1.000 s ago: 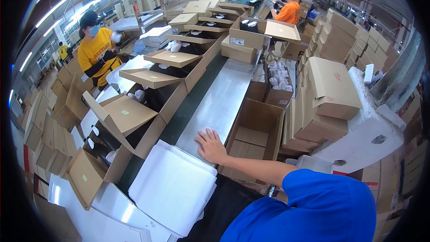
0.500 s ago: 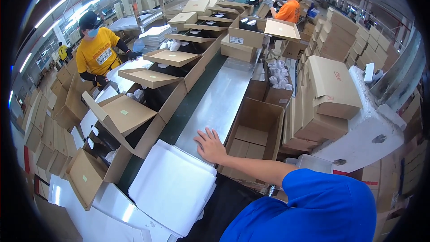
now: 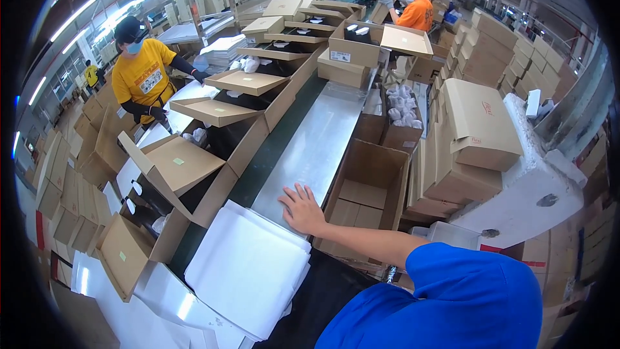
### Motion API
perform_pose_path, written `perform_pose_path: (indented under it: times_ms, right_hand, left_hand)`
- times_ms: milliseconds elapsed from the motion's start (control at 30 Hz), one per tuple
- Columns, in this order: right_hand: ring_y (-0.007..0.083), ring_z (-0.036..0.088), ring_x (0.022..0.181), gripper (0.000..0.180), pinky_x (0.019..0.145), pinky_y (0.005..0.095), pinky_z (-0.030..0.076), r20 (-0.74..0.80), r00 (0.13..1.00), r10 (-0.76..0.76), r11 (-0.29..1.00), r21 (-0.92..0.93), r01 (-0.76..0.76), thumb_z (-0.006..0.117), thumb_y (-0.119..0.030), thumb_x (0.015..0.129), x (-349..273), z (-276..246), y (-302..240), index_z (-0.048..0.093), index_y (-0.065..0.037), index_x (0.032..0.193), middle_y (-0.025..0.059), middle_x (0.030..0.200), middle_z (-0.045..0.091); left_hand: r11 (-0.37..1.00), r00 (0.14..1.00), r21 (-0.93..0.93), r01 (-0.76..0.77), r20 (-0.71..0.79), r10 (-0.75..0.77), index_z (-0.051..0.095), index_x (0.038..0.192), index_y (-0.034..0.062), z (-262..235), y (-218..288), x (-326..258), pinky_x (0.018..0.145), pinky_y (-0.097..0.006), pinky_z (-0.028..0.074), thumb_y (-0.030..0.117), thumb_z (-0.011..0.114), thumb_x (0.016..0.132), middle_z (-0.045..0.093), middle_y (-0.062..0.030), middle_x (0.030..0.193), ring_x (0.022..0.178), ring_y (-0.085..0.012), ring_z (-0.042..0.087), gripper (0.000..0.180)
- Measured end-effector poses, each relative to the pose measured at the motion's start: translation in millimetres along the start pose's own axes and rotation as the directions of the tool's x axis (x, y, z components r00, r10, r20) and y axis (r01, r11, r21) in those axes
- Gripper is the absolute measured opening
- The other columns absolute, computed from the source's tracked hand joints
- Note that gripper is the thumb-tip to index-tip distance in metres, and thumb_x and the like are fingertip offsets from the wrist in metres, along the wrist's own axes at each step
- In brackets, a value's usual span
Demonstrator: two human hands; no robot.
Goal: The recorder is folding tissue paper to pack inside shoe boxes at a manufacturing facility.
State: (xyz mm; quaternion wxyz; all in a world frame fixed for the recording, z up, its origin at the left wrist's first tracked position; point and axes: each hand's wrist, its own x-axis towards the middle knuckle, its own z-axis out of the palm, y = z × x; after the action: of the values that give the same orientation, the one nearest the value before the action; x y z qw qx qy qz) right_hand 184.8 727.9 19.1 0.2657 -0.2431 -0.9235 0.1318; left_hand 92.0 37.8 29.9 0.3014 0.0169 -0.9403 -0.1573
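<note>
My right hand [image 3: 302, 211] lies flat on the long shiny metal plate [image 3: 316, 145], its fingers a little apart and nothing in them. Beside it, on the left, rests a stack of white paper sheets [image 3: 248, 265]. My left hand is out of view. Along the left of the plate, open brown cardboard boxes [image 3: 187, 158] stand in a row, lids raised. Black items [image 3: 152, 200] with white tips show inside the nearest ones.
An open carton [image 3: 371, 178] stands right of the plate; white wrapped bundles [image 3: 402, 106] fill another box beyond it. Stacked cartons [image 3: 478, 119] rise at the right. Across the boxes stands a co-worker in yellow [image 3: 145, 74]; another in orange [image 3: 414, 14] works farther off.
The co-worker in yellow has moved their arms, one reaching farther forward toward the boxes. My right hand stays almost still on the metal plate.
</note>
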Motion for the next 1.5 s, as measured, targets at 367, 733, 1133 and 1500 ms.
perform_pose_path:
  times_ms: [367, 733, 1133, 1500]
  right_hand:
    - [0.0489, 0.046, 0.16, 0.043, 0.136, 0.0642, 0.03, -0.007, 1.0, -0.001, 1.0, -0.007, 0.001, 0.065, -0.029, 0.105, -0.9, 0.1, 1.0, 0.071, -0.015, 0.145, 0.0177, 0.168, 0.057]
    - [0.0492, 0.045, 0.161, 0.043, 0.137, 0.0647, 0.029, 0.004, 1.0, 0.005, 1.0, -0.009, -0.005, 0.064, -0.029, 0.105, 0.0, 2.2, 2.1, 0.071, -0.015, 0.146, 0.018, 0.169, 0.057]
    - [0.0502, 0.045, 0.161, 0.043, 0.136, 0.0648, 0.029, 0.003, 1.0, 0.005, 1.0, 0.003, -0.005, 0.064, -0.028, 0.105, -2.5, -1.2, 1.2, 0.071, -0.015, 0.146, 0.0182, 0.167, 0.058]
    - [0.0501, 0.046, 0.16, 0.042, 0.136, 0.065, 0.029, -0.017, 1.0, -0.002, 1.0, 0.008, 0.002, 0.064, -0.028, 0.105, 4.2, -0.6, 1.5, 0.071, -0.015, 0.145, 0.0182, 0.167, 0.058]
  left_hand:
    - [0.979, 0.99, -0.159, 0.126, 0.087, -0.114, 0.073, 0.147, -0.0017, -7.1, 3.5, -3.2, 0.096, -0.047, 0.063, 0.013, 0.067, 0.114, 0.082, -0.0259, 0.124, 0.107, -0.0411, 0.079, 0.037]
    - [0.951, 0.964, -0.167, 0.26, 0.09, -0.248, 0.08, 0.137, 0.0037, -3.9, 1.0, -2.6, 0.091, -0.05, 0.063, 0.009, 0.073, 0.106, 0.084, -0.0241, 0.116, 0.098, -0.0384, 0.08, 0.032]
    - [0.996, 0.997, -0.046, 0.07, -0.036, -0.072, 0.082, 0.128, -0.0045, -5.2, 1.9, -11.5, 0.092, -0.05, 0.063, 0.015, 0.079, 0.102, 0.083, -0.028, 0.111, 0.099, -0.0391, 0.079, 0.032]
    - [0.991, 0.967, 0.132, -0.025, -0.25, 0.058, 0.081, 0.102, -0.0084, 29.5, -18.1, -5.7, 0.089, -0.055, 0.06, 0.017, 0.074, 0.1, 0.079, -0.0271, 0.097, 0.095, -0.0456, 0.076, 0.027]
